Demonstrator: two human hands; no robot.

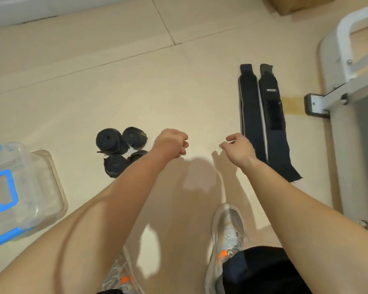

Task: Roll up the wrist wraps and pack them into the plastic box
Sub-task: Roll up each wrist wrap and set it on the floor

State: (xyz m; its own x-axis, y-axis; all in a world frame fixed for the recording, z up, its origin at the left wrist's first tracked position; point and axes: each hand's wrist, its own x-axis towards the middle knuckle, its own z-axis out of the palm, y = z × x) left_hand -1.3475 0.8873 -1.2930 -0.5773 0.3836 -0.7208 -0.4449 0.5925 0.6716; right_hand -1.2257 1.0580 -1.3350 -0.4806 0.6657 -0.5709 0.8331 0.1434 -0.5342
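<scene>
So we're looking down at a beige tiled floor (pixel 136 81) with both arms stretched out in front of us. Our left hand (pixel 171 144) hovers over the floor near the middle of the view, fingers curled in toward the palm like a loose fist, nothing in it. Our right hand (pixel 238 148) is off at its 3 o'clock, not touching it. Its fingers hang loosely bent and relaxed, also holding nothing.

The rolled wrist wraps (pixel 120 150), four of them, sit on the floor in a tight bunch at 9 o'clock from the left hand, all touching. The unrolled wrist wraps (pixel 251 115), two of them, lie flat side by side at about 1 o'clock from the right hand, running away from us. The right one has a small white logo, too blurry to read.

The clear plastic box (pixel 40 187) with blue clips and a blue handle is way over at 8 o'clock in the view, well apart from the rolls. We can't tell if anything's in it.

Our silver sneakers (pixel 227 236) with orange bits are down at 6 o'clock. There's a white metal frame (pixel 344 60) at 2 o'clock.
</scene>
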